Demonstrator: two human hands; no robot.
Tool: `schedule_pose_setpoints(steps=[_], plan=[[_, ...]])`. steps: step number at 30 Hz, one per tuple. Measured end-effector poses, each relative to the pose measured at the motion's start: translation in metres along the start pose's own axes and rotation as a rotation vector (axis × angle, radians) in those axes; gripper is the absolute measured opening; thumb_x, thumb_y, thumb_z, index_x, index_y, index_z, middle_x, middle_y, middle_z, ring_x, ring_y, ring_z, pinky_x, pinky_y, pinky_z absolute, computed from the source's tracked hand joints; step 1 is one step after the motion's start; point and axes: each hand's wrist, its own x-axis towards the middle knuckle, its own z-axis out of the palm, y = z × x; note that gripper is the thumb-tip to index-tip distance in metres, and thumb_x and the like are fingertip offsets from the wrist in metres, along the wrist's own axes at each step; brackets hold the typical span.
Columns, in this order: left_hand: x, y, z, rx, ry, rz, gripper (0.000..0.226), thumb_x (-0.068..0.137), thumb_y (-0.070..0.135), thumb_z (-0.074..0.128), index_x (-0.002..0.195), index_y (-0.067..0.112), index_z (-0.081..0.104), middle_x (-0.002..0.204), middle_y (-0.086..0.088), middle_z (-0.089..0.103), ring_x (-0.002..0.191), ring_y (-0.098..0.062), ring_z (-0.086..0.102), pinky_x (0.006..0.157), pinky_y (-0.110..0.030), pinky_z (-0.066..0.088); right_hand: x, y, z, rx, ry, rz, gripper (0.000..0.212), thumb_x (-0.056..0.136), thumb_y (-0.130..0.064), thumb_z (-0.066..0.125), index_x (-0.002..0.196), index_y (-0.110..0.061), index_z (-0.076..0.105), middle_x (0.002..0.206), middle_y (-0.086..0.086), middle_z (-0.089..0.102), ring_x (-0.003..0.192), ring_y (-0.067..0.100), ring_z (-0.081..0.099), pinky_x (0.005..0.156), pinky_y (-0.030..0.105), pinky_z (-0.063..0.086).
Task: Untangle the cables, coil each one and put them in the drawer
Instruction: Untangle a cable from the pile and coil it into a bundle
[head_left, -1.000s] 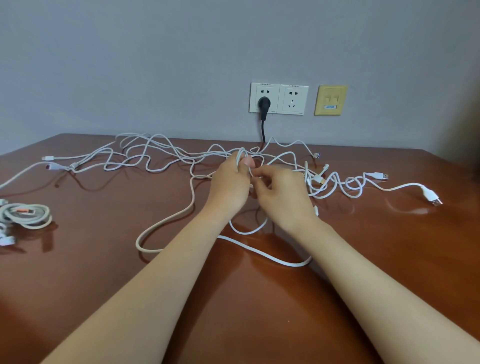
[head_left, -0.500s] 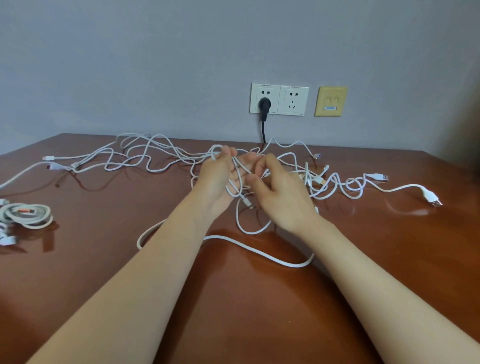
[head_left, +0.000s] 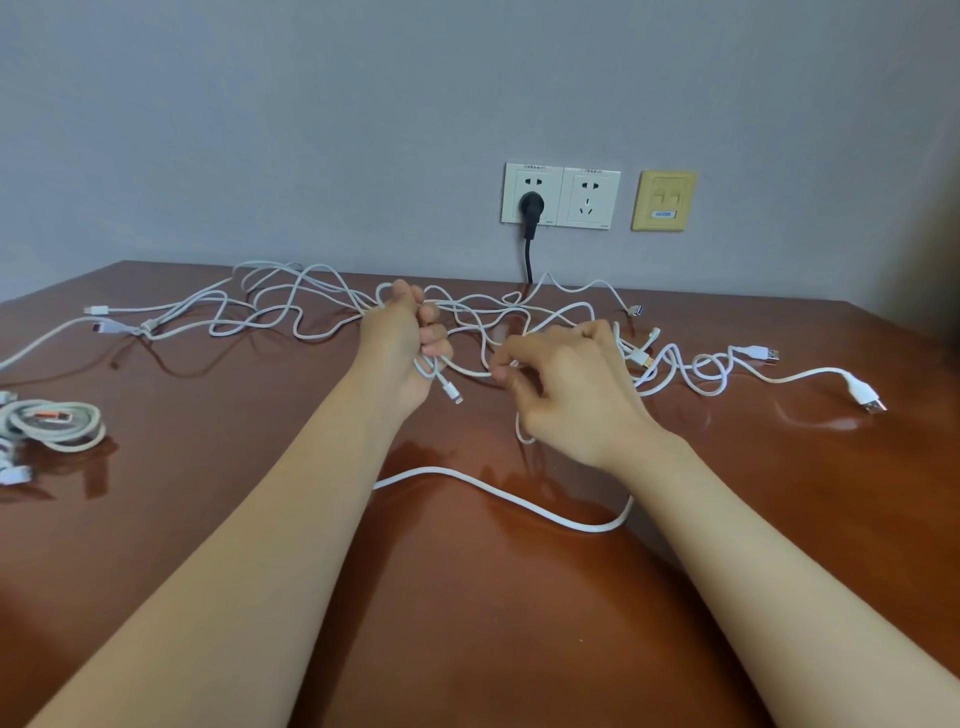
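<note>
— Holding a bunch of white strands, your left hand (head_left: 402, 353) is curled into a loose fist just above the surface (head_left: 467, 623); a small white connector (head_left: 451, 391) pokes out below your little finger.

— And my right?

— Your right hand (head_left: 569, 395) is partly closed, thumb and forefinger pinched on a thin white strand that runs across the gap to your left hand. The other fingers are bent loosely, with more strands passing under them.

— Where does the rest of it lie?

— The tangle of white cables (head_left: 291, 312) spreads along the back of the reddish-brown surface, from the left edge past both your hands to the right. On the right, a white USB plug (head_left: 866, 399) lies at the end of a loose strand, well apart from your hands, and another USB plug (head_left: 763, 353) lies nearer the knot. One thicker white cable (head_left: 519, 501) loops across the surface between your forearms and passes under your right wrist.

— Anything coiled?

— Yes, a coiled cable (head_left: 54, 423) sits at the far left edge of the surface, apart from the tangle, with a bit of orange showing in it. More white cable ends lie just beside it, cut off by the frame.

— And the wall?

— A black plug (head_left: 532, 205) sits in the left of two white wall sockets (head_left: 561, 196), its black cord dropping behind the surface. A yellowed wall plate (head_left: 665, 200) is just to the right.
</note>
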Motion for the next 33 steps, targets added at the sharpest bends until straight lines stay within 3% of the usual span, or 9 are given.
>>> schedule_pose_setpoints(steps=[3,6,13,18,22,26,28,30,33], plan=[[-0.004,-0.004,0.005,0.191,0.02,0.037,0.035,0.104,0.029,0.025,0.073,0.018,0.037,0.044,0.007,0.033,0.028,-0.002,0.021,0.029,-0.012,0.017,0.001,-0.001,0.003,-0.183,0.072,-0.157,0.009,0.063,-0.009,0.056,0.064,-0.016,0.062,0.055,-0.003,0.052,0.058,0.026,0.051,0.069,0.03,0.017],[-0.008,-0.007,0.009,0.365,0.038,0.081,0.035,0.103,0.03,0.025,0.071,0.018,0.034,0.054,0.004,0.024,0.028,-0.003,0.018,0.03,-0.012,0.013,0.004,-0.004,0.003,-0.258,0.096,-0.324,0.017,0.05,-0.006,0.055,0.063,-0.014,0.063,0.058,0.003,0.051,0.058,0.027,0.051,0.072,0.036,0.023],[-0.009,-0.014,0.009,0.578,0.058,0.08,0.038,0.101,0.04,0.029,0.075,0.018,0.044,0.044,0.007,0.038,0.028,-0.004,0.032,0.032,-0.009,0.022,0.003,-0.007,0.005,-0.099,0.145,-0.376,0.019,0.062,-0.006,0.057,0.07,-0.018,0.068,0.071,0.0,0.057,0.076,0.016,0.038,0.08,0.037,0.025],[-0.011,-0.011,0.013,0.445,-0.051,0.018,0.038,0.1,0.042,0.029,0.074,0.015,0.038,0.036,0.01,0.029,0.025,-0.003,0.023,0.03,-0.009,0.017,0.002,-0.004,0.001,-0.074,0.146,-0.344,0.028,0.07,-0.015,0.039,0.067,-0.019,0.066,0.065,-0.002,0.052,0.065,0.022,0.051,0.077,0.035,0.026],[-0.009,-0.002,0.01,0.242,-0.09,-0.057,0.04,0.1,0.046,0.024,0.075,0.017,0.036,0.037,0.01,0.035,0.026,-0.004,0.026,0.031,-0.009,0.025,0.004,-0.005,-0.005,-0.2,0.007,-0.216,0.012,0.06,-0.013,0.049,0.058,-0.02,0.059,0.054,-0.003,0.051,0.055,0.026,0.052,0.071,0.033,0.021],[-0.009,-0.002,0.007,0.113,-0.128,-0.112,0.041,0.099,0.048,0.023,0.074,0.019,0.037,0.04,0.01,0.039,0.027,-0.006,0.029,0.034,-0.009,0.027,0.004,-0.009,-0.013,-0.323,-0.265,-0.079,0.004,0.08,-0.02,0.047,0.076,-0.022,0.046,0.082,0.003,0.066,0.067,0.024,0.041,0.073,0.028,0.011],[-0.009,-0.002,0.007,0.112,-0.125,-0.108,0.04,0.099,0.048,0.024,0.073,0.02,0.035,0.04,0.01,0.033,0.028,-0.005,0.023,0.03,-0.011,0.021,0.004,-0.013,-0.01,-0.325,-0.239,-0.092,0.005,0.081,-0.019,0.048,0.077,-0.02,0.047,0.081,0.006,0.065,0.065,0.023,0.035,0.074,0.028,0.012],[-0.009,-0.001,0.007,0.151,-0.085,-0.06,0.04,0.1,0.047,0.024,0.073,0.02,0.035,0.04,0.01,0.029,0.028,-0.005,0.02,0.029,-0.013,0.017,0.004,-0.017,-0.002,-0.388,-0.157,-0.137,0.006,0.073,-0.015,0.051,0.068,-0.017,0.052,0.063,0.004,0.058,0.056,0.025,0.036,0.069,0.031,0.014],[-0.009,0.002,0.008,0.227,-0.041,0.02,0.04,0.101,0.045,0.023,0.072,0.02,0.033,0.039,0.011,0.027,0.027,-0.004,0.018,0.028,-0.013,0.014,0.002,-0.011,0.004,-0.186,-0.008,-0.222,0.009,0.058,-0.014,0.054,0.058,-0.014,0.062,0.05,0.001,0.054,0.047,0.025,0.049,0.061,0.033,0.012]])
